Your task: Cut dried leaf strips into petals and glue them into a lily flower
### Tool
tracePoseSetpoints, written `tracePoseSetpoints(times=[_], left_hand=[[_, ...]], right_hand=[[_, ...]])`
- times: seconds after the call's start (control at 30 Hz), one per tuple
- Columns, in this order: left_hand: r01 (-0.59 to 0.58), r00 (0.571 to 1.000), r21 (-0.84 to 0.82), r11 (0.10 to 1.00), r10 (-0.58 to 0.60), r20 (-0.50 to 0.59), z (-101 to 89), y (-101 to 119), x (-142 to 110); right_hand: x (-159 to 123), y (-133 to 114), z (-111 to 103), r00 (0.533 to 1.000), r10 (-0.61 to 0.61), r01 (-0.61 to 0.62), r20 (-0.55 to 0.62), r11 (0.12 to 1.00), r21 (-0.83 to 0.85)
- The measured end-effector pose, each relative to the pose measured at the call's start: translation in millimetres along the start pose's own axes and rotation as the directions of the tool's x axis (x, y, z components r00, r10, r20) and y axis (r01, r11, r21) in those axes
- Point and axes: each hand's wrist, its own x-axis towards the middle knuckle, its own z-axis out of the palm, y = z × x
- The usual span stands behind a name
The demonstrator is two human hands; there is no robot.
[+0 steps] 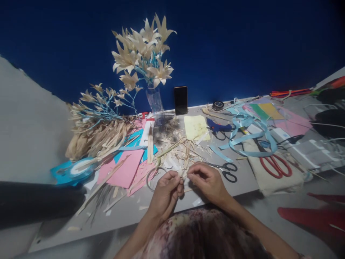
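My left hand point(167, 192) is closed in a pinch low over the front of the table, its fingertips on a small pale husk-like piece point(183, 174). From the right, the fingertips of my right hand point(207, 181) pinch at the same piece, close to the left fingers. Its exact shape is too small to make out. Black-handled scissors point(229, 172) lie just beyond my right hand. Left of my left hand is a grey ring point(148, 180), partly hidden. Straw-like scraps and white bits point(172, 163) are scattered just past my fingertips.
Pale flowers point(144, 46) stand in a clear vase point(155, 100) beside a phone point(180, 100). Dried husks point(94, 140) and pink sheets point(125, 167) lie left. To the right are a blue glue gun point(219, 126), light blue ribbon point(252, 135) and red-handled scissors point(275, 167).
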Motion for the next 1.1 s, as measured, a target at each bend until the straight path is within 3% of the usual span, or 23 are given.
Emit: tracePoseSetpoints(times=[0.1, 0.23, 0.3, 0.47, 0.6, 0.73, 0.83, 0.93, 1.1], left_hand=[[-0.054, 0.996, 0.075, 0.996, 0.060, -0.073, -4.7, 6, 1], [-0.232, 0.950, 0.207, 0.950, 0.268, -0.163, -16.1, 21, 2], [-0.262, 0.937, 0.205, 0.943, 0.299, -0.178, -18.4, 27, 2], [-0.155, 0.977, 0.060, 0.986, 0.162, -0.139, -16.3, 39, 1], [-0.232, 0.944, 0.137, 0.963, 0.256, -0.206, -19.3, 47, 0], [-0.154, 0.972, 0.085, 0.984, 0.166, -0.168, -18.2, 37, -5], [-0.140, 0.970, -0.004, 0.990, 0.136, -0.203, -13.8, 24, -8], [-0.115, 0.975, -0.070, 0.991, 0.099, -0.201, -10.9, 16, -7], [-0.040, 0.997, -0.171, 0.984, 0.027, -0.077, -9.5, 12, -4]], right_hand=[[-4, 3, -6, 0.999, 0.043, -0.043, 0.003, 0.999, 0.028], [-7, 13, -19, 0.974, 0.210, -0.197, -0.085, 0.970, 0.139], [-5, 17, -22, 0.952, 0.296, -0.277, -0.077, 0.940, 0.200], [-1, 11, -12, 0.937, 0.341, -0.349, 0.079, 0.893, 0.285], [5, 8, 3, 0.938, 0.327, -0.346, 0.114, 0.892, 0.290], [12, 7, 27, 0.915, 0.307, -0.389, 0.260, 0.842, 0.374], [14, 7, 44, 0.892, 0.273, -0.416, 0.360, 0.806, 0.421], [11, 10, 52, 0.898, 0.283, -0.416, 0.337, 0.797, 0.437], [7, 12, 48, 0.920, 0.304, -0.386, 0.247, 0.812, 0.439]])
